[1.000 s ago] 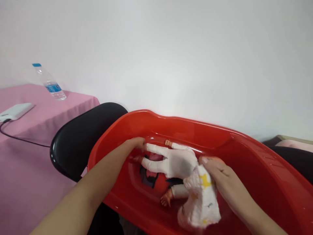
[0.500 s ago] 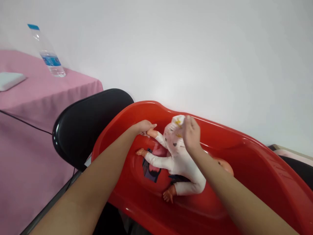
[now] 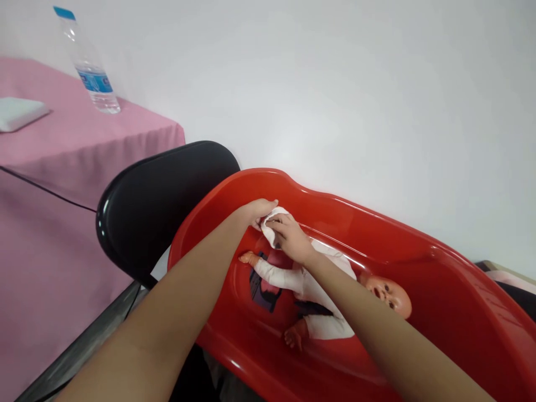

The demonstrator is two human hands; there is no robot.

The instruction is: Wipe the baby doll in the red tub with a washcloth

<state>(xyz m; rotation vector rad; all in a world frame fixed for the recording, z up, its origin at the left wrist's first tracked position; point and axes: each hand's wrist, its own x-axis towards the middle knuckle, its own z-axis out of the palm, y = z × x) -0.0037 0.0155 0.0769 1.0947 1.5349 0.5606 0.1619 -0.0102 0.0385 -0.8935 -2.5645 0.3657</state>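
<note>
A baby doll (image 3: 330,301) in a white outfit lies on its back in a red baby bathtub (image 3: 377,234), its head to the right. At the doll's far foot, my left hand (image 3: 260,212) is closed; the foot itself is hidden behind my hands and the cloth. My right hand (image 3: 291,234) grips a white cloth (image 3: 272,220) and presses it around that foot, right beside my left fingers. The doll's other foot (image 3: 250,258) and one hand (image 3: 296,334) stay in sight, untouched.
A black chair (image 3: 167,201) stands against the tub's left end. Beyond it, a table with a pink cloth (image 3: 138,125) carries a water bottle (image 3: 98,84) and a white box-like object (image 3: 20,113). A white wall (image 3: 335,100) runs behind the tub.
My right hand has brought the cloth left and down from above the doll to the foot by my left hand. The doll's face now shows. The view has shifted slightly.
</note>
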